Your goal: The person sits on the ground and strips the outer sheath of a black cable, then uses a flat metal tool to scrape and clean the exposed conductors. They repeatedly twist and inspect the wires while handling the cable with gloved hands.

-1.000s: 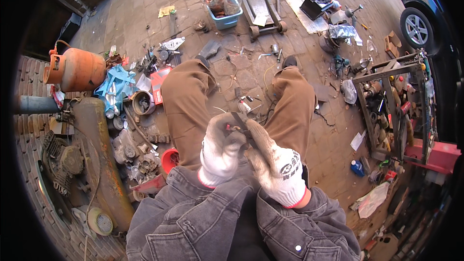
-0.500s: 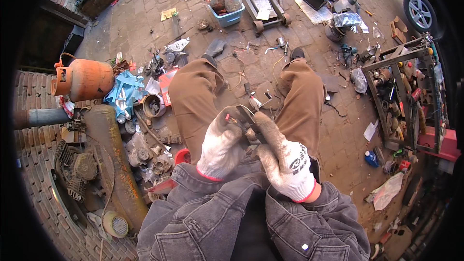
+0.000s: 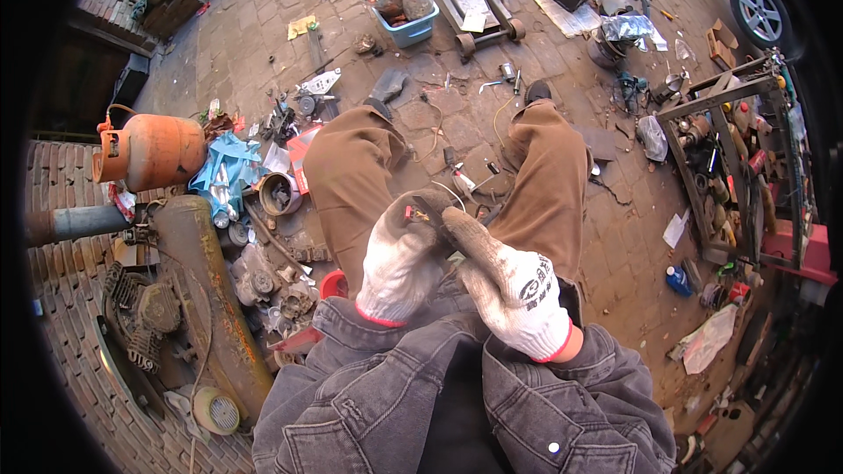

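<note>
Both my hands wear white knit gloves with dirty fingers and red cuffs, and meet between my knees. My left hand (image 3: 397,254) is closed round a small dark part with a red piece (image 3: 410,212) and a yellowish bit showing at its top. My right hand (image 3: 514,294) is closed, its fingertips pressed against the left fingers at that part. Whatever it grips is mostly hidden by the glove. A thin pale wire (image 3: 450,191) curves up above the fingertips. Beyond my hands, a small white-and-dark tool (image 3: 462,181) lies on the paving.
Left of me are an orange gas cylinder (image 3: 162,154), a blue plastic bag (image 3: 224,171) and a rusty tank (image 3: 206,290). Ahead stand a blue bin (image 3: 413,32) and a floor jack (image 3: 465,0). At right stands a metal rack (image 3: 720,114) of tools, with a car wheel (image 3: 758,10) behind.
My right fingers have shifted slightly down against the left hand, covering more of the dark piece between them. The pale wire loop now shows more. My view has shifted slightly.
</note>
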### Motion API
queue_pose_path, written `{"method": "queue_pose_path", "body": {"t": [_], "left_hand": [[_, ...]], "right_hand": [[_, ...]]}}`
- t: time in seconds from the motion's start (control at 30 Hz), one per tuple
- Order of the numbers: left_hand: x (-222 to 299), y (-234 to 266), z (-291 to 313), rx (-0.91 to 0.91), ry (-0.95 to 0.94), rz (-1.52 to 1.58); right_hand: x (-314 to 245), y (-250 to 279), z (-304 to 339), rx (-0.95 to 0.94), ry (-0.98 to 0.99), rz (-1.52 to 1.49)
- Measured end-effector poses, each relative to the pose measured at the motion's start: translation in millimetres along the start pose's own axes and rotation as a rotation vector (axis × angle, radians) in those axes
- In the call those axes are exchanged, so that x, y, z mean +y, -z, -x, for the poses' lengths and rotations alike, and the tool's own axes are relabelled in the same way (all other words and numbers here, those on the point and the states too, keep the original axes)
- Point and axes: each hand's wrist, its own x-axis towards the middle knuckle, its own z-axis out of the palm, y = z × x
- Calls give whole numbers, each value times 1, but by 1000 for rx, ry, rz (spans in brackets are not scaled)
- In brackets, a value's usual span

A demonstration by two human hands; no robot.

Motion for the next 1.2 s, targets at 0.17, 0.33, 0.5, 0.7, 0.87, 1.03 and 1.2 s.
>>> {"method": "queue_pose_path", "body": {"t": [0.17, 0.33, 0.5, 0.7, 0.87, 1.03, 1.2], "left_hand": [[2, -4, -1, 28, -25, -58], [1, -6, -1, 7, -36, -54], [1, -6, -3, -10, -21, 4], [-1, -3, 0, 40, -30, -12], [4, 4, -2, 30, -24, -62], [4, 4, -5, 138, -109, -132], [-1, 3, -8, 111, -143, -103]], "right_hand": [[0, -1, -2, 12, -1, 30], [0, -3, -2, -3, -42, 63], [3, -6, -2, 54, 2, 56], [14, -12, -1, 57, 29, 136], [20, -20, -1, 166, 158, 211], [20, -25, 0, 194, 178, 260], [20, -32, 7, 166, 111, 293]]}}
